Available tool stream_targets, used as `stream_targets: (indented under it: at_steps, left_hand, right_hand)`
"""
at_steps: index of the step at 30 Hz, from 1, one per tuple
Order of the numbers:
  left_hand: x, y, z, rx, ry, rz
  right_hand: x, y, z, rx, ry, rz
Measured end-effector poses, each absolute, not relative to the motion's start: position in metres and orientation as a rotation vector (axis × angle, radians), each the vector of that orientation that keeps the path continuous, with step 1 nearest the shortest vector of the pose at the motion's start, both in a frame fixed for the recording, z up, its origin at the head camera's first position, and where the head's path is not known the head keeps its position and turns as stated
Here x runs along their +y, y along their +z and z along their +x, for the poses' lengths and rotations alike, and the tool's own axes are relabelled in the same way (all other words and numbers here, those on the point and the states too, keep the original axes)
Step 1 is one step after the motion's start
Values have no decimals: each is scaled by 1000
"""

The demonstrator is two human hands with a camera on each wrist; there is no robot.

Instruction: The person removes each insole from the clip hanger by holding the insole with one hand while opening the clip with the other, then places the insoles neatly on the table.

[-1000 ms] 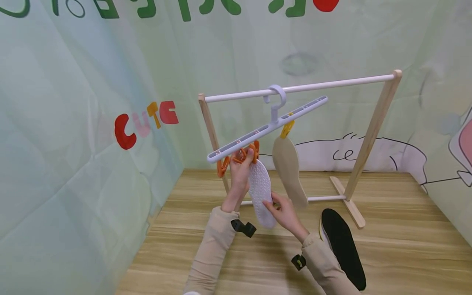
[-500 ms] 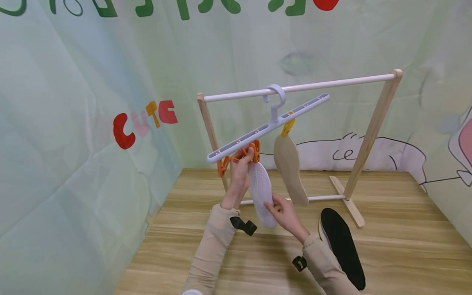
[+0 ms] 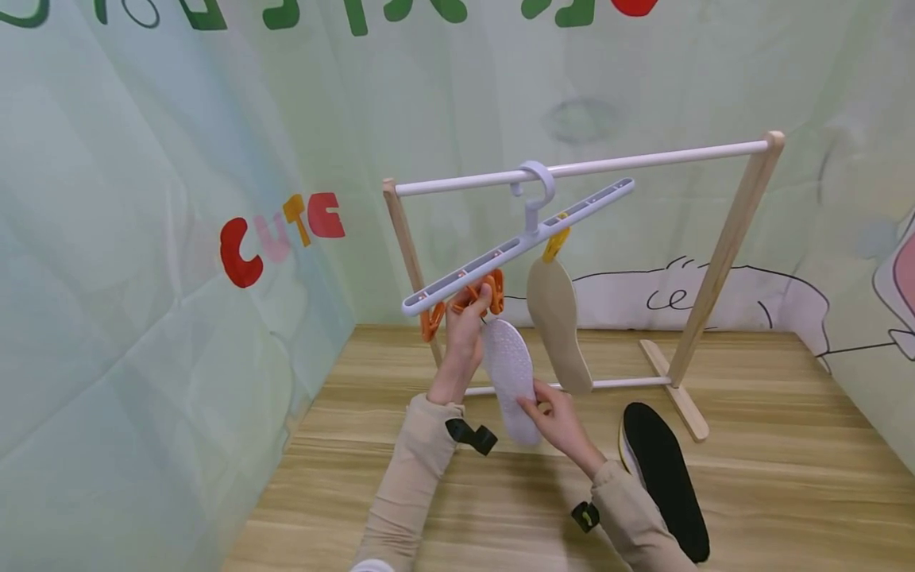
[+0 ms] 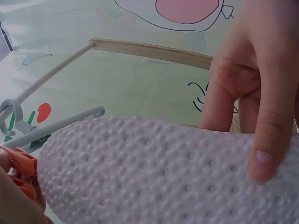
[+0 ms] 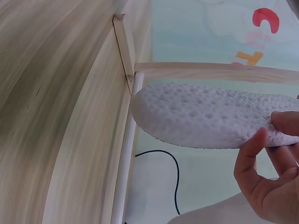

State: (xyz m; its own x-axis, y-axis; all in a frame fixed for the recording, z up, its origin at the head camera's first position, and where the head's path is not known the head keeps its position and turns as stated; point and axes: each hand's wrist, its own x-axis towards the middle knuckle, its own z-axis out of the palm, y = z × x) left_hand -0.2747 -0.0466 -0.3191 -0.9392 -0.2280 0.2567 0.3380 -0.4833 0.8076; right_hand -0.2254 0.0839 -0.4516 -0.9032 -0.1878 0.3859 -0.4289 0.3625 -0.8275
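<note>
A white insole (image 3: 509, 381) with a bumpy surface hangs below a tilted white hanger (image 3: 486, 264). My right hand (image 3: 561, 425) pinches the insole's right edge between thumb and fingers. Its rounded upper end lies just under an orange clip (image 3: 495, 291) on the hanger. My left hand (image 3: 466, 330) grips that clip, thumb on its near side. In the left wrist view the clip (image 4: 22, 164) meets the edge of the insole (image 4: 154, 168); the clip's mouth is partly hidden. To the right a beige insole (image 3: 554, 318) hangs from a yellow clip (image 3: 555, 245).
The hanger hooks over the white rod (image 3: 665, 159) of a wooden rack, whose right post (image 3: 729, 246) leans. A second orange clip (image 3: 431, 322) hangs at the hanger's low end. A black insole (image 3: 665, 477) lies on the wooden table (image 3: 779, 477), near my right sleeve.
The white insole has shifted slightly down and right with my right hand, its top now showing below the orange clip. My left hand stays at the clip.
</note>
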Motion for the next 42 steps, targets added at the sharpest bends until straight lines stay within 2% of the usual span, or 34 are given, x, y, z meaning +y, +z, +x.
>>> stream_targets:
  at_steps: [7, 14, 18, 23, 42]
  left_hand:
    - [-48, -321, -275, -1419, -2429, -153]
    - [-48, -319, -274, -1403, -2415, -106]
    - [-49, -319, -273, -1395, -2436, -87]
    - [-49, -318, -271, -1368, -2476, -53]
    - [-54, -322, -267, -1281, -2587, -109]
  right_hand:
    - [90, -451, -220, -2382, 1556, 511]
    - [96, -431, -203, -2416, 1532, 435]
    - [106, -448, -212, -2397, 1543, 427]
    - [116, -452, -211, -2364, 1522, 442]
    - [161, -441, -188, -2532, 1528, 337]
